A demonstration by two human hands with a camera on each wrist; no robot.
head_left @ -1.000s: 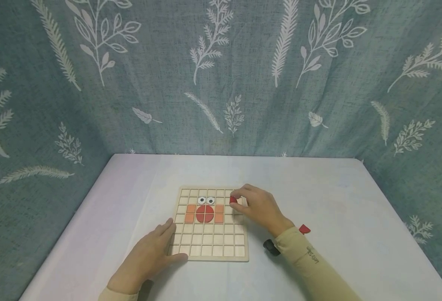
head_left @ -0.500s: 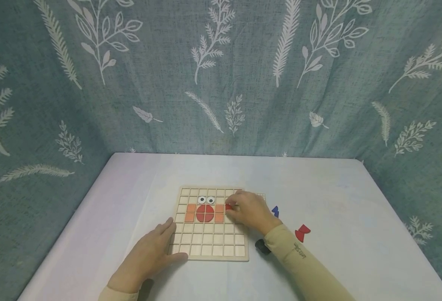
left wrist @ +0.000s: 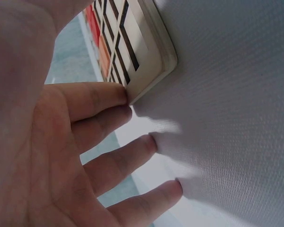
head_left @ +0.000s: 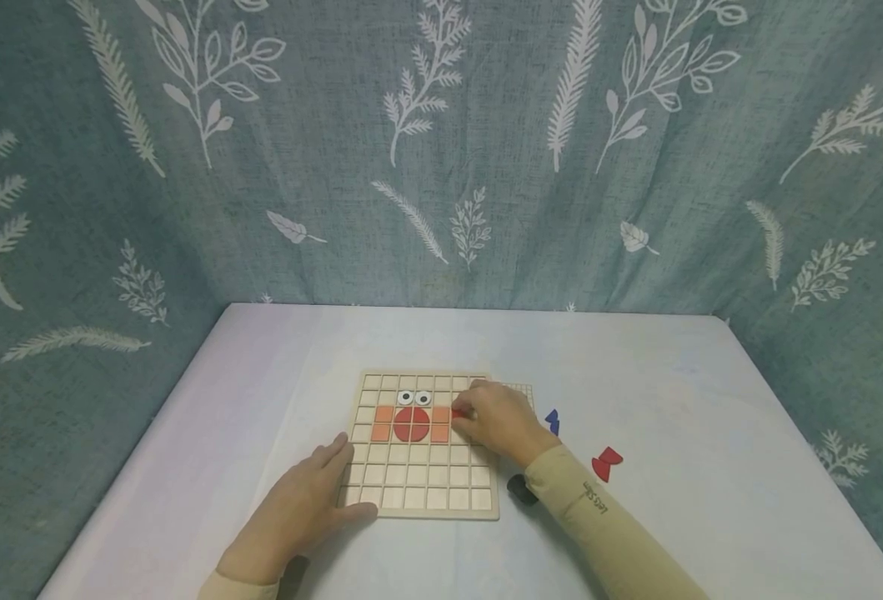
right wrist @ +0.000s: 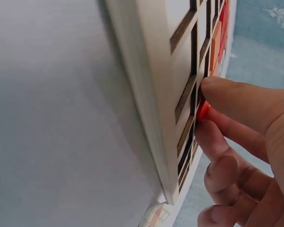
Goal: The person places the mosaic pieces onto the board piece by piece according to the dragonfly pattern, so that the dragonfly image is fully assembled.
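Note:
A wooden grid board (head_left: 403,498) lies on the table. Set in its cells are two googly-eye pieces (head_left: 407,397), a red circle of quarter tiles (head_left: 412,424) and orange square tiles (head_left: 441,432) on either side. My right hand (head_left: 503,421) pinches a small red tile (right wrist: 203,111) between thumb and fingers, at a cell just right of the orange squares; fingers partly hide its shape. My left hand (head_left: 298,508) rests against the board's lower left, fingers extended along the left edge, thumb at the front edge. In the left wrist view, its fingertips (left wrist: 122,94) touch the board's corner.
Several loose pieces lie right of the board: red quarter tiles (head_left: 604,463) and small blue tiles (head_left: 554,422). A card with a fine grid (head_left: 519,388) is partly covered by the board and right hand. A patterned curtain (head_left: 336,250) stands behind the table.
Carrying the red tile, my right hand has moved left and slightly down to the cell by the orange squares. The blue tiles came into view. My left hand has stayed put.

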